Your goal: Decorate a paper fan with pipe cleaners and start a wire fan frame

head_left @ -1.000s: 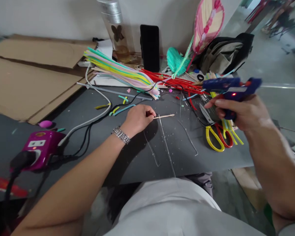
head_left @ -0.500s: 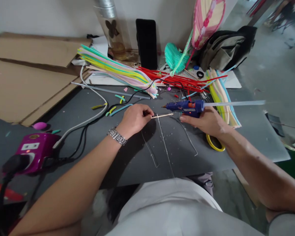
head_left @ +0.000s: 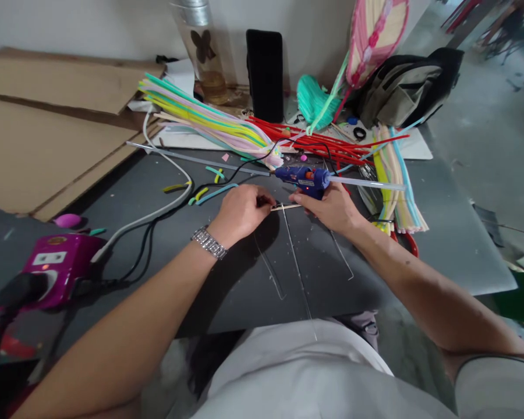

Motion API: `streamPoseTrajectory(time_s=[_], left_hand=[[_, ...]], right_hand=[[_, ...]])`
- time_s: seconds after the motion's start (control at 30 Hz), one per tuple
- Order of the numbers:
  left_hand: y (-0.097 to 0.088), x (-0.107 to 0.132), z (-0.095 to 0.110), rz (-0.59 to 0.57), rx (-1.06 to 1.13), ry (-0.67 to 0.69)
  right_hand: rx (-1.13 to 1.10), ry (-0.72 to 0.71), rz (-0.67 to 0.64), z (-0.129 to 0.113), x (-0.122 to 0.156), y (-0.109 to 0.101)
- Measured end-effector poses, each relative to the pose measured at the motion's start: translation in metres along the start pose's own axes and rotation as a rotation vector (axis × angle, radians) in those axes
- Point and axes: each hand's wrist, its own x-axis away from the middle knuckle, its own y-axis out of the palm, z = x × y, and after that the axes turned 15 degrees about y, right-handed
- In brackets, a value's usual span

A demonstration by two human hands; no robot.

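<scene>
My right hand (head_left: 332,205) is wrapped round the handle of a blue hot glue gun (head_left: 303,179), whose nozzle points left. A long clear glue stick (head_left: 367,183) juts out of its back. Between finger and thumb, my left hand (head_left: 247,210) pinches the left end of a thin wooden stick (head_left: 291,206), which lies crosswise below the gun. A long metal wire (head_left: 293,247) meets the stick and runs down toward me. Two more bent wires, a left one (head_left: 269,269) and a right one (head_left: 342,256), hang to either side. My left fingertips hide the stick's end.
Pipe cleaners in bundles, multicoloured (head_left: 209,119), red (head_left: 323,142) and pale (head_left: 395,180), lie at the back. A black phone (head_left: 265,75) stands against the wall. At left are a purple power socket (head_left: 63,270), cables and cardboard (head_left: 52,139). A backpack (head_left: 406,87) sits at back right.
My right hand has carried the glue gun left, over the wooden stick. The yellow scissor-like loop by my right wrist is out of sight, and red loops show there. My left hand stays nearly still.
</scene>
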Motion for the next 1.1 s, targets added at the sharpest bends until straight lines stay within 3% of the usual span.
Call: streamPoseTrajectory(time_s=[0.83, 1.1], left_hand=[[-0.002, 0.000, -0.003, 0.000, -0.022, 0.033], [0.001, 0.002, -0.006, 0.035, 0.071, 0.004]], right_hand=[[0.098, -0.090, 0.051, -0.003, 0.002, 0.000], [0.191, -0.109, 0.061, -0.015, 0.023, -0.034]])
